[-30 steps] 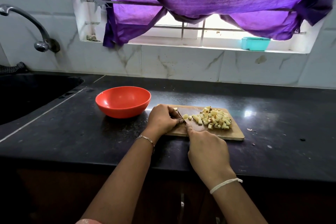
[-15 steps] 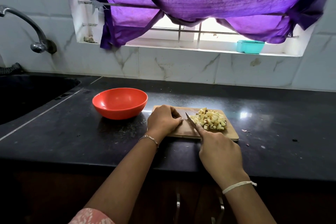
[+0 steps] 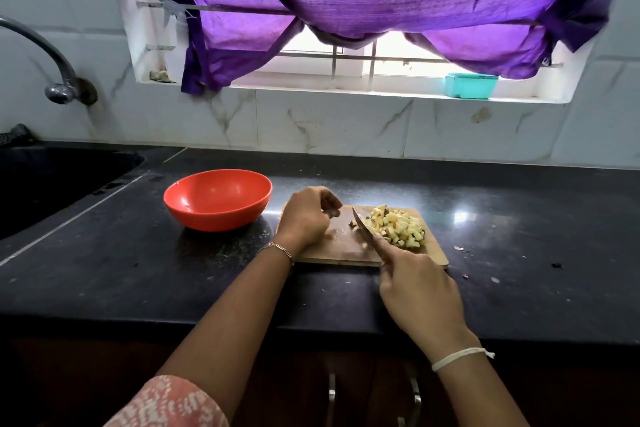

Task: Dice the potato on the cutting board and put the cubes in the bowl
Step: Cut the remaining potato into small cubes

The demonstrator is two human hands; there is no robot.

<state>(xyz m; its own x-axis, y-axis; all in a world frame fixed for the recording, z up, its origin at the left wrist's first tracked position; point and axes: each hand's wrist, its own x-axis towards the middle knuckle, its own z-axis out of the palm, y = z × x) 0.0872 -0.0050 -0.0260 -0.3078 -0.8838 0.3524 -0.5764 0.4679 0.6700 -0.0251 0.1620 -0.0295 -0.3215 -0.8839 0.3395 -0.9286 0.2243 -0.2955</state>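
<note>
A wooden cutting board [image 3: 337,248] lies on the black counter. On its right half sits a heap of pale potato cubes [image 3: 398,227], some with brown skin. My right hand [image 3: 417,289] grips a knife [image 3: 362,225] with the index finger along its spine. The blade rests slanted against the left side of the heap. My left hand [image 3: 306,218] hovers over the board's left end, fingers loosely curled, with nothing visible in them. An orange bowl [image 3: 218,198] stands empty just left of the board.
A dark sink [image 3: 52,180] with a metal tap [image 3: 59,80] is at the far left. On the windowsill behind sits a teal container [image 3: 471,85], under a purple curtain. Small peel scraps [image 3: 460,248] lie on the counter right of the board.
The knife has swept the spread cubes rightward into a tighter heap. My left hand has left the cutting spot and drawn back to the board's left end.
</note>
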